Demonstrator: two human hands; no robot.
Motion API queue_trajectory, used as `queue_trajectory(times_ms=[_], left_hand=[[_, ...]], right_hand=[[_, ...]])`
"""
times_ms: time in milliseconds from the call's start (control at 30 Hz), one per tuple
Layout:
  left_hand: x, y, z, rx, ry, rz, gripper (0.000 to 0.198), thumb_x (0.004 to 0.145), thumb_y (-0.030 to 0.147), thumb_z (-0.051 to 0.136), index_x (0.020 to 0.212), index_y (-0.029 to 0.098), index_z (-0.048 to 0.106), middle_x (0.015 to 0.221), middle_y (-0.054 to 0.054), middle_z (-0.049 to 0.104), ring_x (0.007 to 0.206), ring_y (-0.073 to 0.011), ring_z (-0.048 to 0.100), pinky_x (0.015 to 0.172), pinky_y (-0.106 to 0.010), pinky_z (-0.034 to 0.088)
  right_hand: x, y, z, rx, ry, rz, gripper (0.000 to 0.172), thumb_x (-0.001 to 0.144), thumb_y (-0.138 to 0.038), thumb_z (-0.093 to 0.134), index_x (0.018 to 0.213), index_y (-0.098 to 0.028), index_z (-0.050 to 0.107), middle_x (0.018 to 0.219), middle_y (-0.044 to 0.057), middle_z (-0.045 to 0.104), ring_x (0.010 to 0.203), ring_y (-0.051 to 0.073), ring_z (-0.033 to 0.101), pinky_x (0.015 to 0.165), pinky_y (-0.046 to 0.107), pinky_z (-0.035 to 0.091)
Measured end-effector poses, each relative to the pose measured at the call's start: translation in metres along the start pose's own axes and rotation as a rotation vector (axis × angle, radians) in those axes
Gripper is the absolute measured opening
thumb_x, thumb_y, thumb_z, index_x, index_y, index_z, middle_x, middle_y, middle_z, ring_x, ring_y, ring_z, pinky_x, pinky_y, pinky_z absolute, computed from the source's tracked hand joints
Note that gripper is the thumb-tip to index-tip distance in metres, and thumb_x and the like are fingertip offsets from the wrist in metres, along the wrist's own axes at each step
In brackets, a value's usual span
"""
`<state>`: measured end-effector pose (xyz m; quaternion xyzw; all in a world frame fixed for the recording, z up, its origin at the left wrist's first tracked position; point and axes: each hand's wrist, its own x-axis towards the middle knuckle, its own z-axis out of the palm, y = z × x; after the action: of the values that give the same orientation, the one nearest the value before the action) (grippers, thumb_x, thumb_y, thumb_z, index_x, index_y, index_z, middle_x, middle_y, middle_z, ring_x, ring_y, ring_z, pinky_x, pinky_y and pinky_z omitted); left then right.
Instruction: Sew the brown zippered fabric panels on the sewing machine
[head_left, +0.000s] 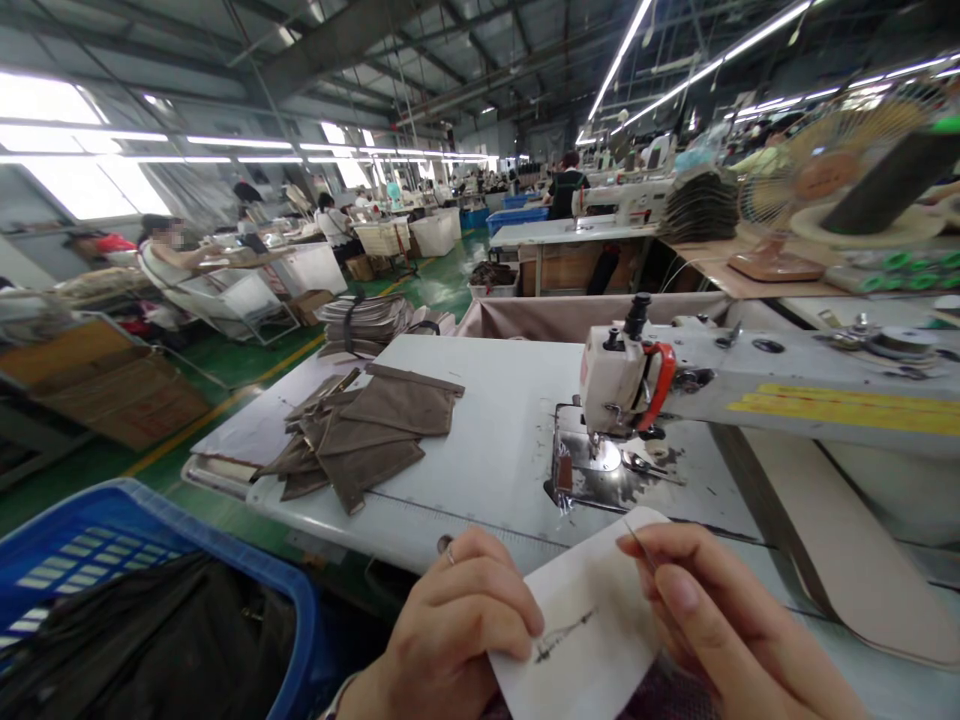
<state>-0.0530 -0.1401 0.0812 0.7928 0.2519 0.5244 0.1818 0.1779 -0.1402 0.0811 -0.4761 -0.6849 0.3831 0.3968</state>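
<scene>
My left hand [461, 620], with a ring on one finger, grips the left side of a white card [581, 650]. The card is tilted above the table's front edge and bears a cluster of dark, thin marks or strands. At its upper right, my right hand [712, 600] is closed in a pinch, thumb against fingers, around a thin dark strand [637, 545]; whether it is a needle or a thread is unclear. Just beyond the hands is the sewing machine head [619, 375] over its metal plate [596, 465]. A small brown piece [564, 472] sits by the plate's left edge.
Brown fabric pieces [390, 415] lie piled on the white sewing table [495, 400]. A blue basket [300, 600] with dark fabric stands at lower left. Long flat beige panels [855, 560] lie at right under the machine arm. Behind are a fan [817, 175], bundled stacks [367, 320] and co-workers.
</scene>
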Motion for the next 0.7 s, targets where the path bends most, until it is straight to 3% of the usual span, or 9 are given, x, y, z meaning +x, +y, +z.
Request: queue_trajectory(times_ms=[67,167,267,333,433,500,600,700], left_hand=[[-0.001,0.000,0.001,-0.003,0.003,-0.009,0.010,0.088,0.009,0.062,0.082,0.016,0.058,0.080,-0.003,0.069,0.073,-0.0132,0.061,0.073,-0.031,0.050],[-0.002,0.000,0.001,-0.005,-0.012,0.006,0.011,0.085,0.008,0.066,0.083,0.015,0.058,0.081,-0.003,0.069,0.074,-0.0132,0.062,0.074,-0.031,0.050],[-0.003,-0.001,0.002,-0.004,-0.019,0.013,0.012,0.084,0.007,0.067,0.082,0.015,0.058,0.082,-0.003,0.069,0.074,-0.0131,0.062,0.075,-0.031,0.049],[-0.003,-0.001,0.003,0.007,-0.022,0.005,0.011,0.085,0.007,0.065,0.082,0.015,0.058,0.082,-0.003,0.069,0.074,-0.0131,0.062,0.074,-0.030,0.049],[-0.002,0.000,0.004,0.027,-0.025,-0.007,0.011,0.086,0.009,0.064,0.081,0.016,0.057,0.082,-0.003,0.069,0.074,-0.0136,0.062,0.071,-0.029,0.049],[-0.001,0.002,0.003,0.024,-0.013,-0.002,0.011,0.085,0.009,0.064,0.083,0.017,0.058,0.081,-0.003,0.069,0.074,-0.0139,0.062,0.072,-0.030,0.050],[0.002,0.003,0.001,0.001,-0.007,0.002,0.010,0.086,0.009,0.064,0.087,0.017,0.059,0.083,-0.004,0.070,0.074,-0.0142,0.063,0.073,-0.031,0.050],[0.003,0.002,0.000,-0.022,-0.007,0.000,0.007,0.089,0.011,0.063,0.087,0.017,0.059,0.082,-0.004,0.070,0.074,-0.0139,0.063,0.074,-0.031,0.051]], right_hand=[[0.003,-0.003,-0.003,0.020,-0.039,0.008,0.023,0.094,-0.041,0.048,0.113,-0.030,0.055,0.097,0.000,0.063,0.086,0.014,0.062,0.069,0.018,0.052],[0.009,-0.010,-0.003,-0.074,-0.233,-0.055,0.023,0.086,-0.028,0.060,0.109,-0.029,0.061,0.099,0.000,0.062,0.090,0.014,0.061,0.077,0.021,0.051],[0.012,-0.014,0.004,-0.163,-0.383,-0.172,0.039,0.079,-0.007,0.055,0.110,-0.029,0.062,0.098,0.000,0.061,0.087,0.013,0.061,0.075,0.020,0.049],[0.011,-0.012,0.010,-0.243,-0.426,-0.251,0.041,0.076,-0.004,0.051,0.108,-0.028,0.061,0.095,0.000,0.060,0.082,0.013,0.060,0.069,0.021,0.048],[0.009,-0.009,0.018,-0.332,-0.350,-0.278,0.022,0.080,-0.010,0.050,0.093,-0.025,0.058,0.088,0.000,0.057,0.071,0.014,0.057,0.061,0.023,0.045],[0.009,-0.010,0.021,-0.265,-0.268,-0.234,0.011,0.086,-0.015,0.046,0.084,-0.023,0.053,0.084,0.000,0.054,0.069,0.014,0.054,0.060,0.024,0.044],[0.008,-0.011,0.021,-0.027,-0.220,-0.097,0.020,0.095,-0.027,0.040,0.078,-0.022,0.047,0.079,0.001,0.050,0.071,0.014,0.050,0.061,0.024,0.044],[0.005,-0.007,0.014,0.299,-0.180,0.093,0.027,0.098,-0.041,0.037,0.081,-0.023,0.047,0.068,-0.003,0.040,0.057,0.012,0.040,0.050,0.021,0.039]])
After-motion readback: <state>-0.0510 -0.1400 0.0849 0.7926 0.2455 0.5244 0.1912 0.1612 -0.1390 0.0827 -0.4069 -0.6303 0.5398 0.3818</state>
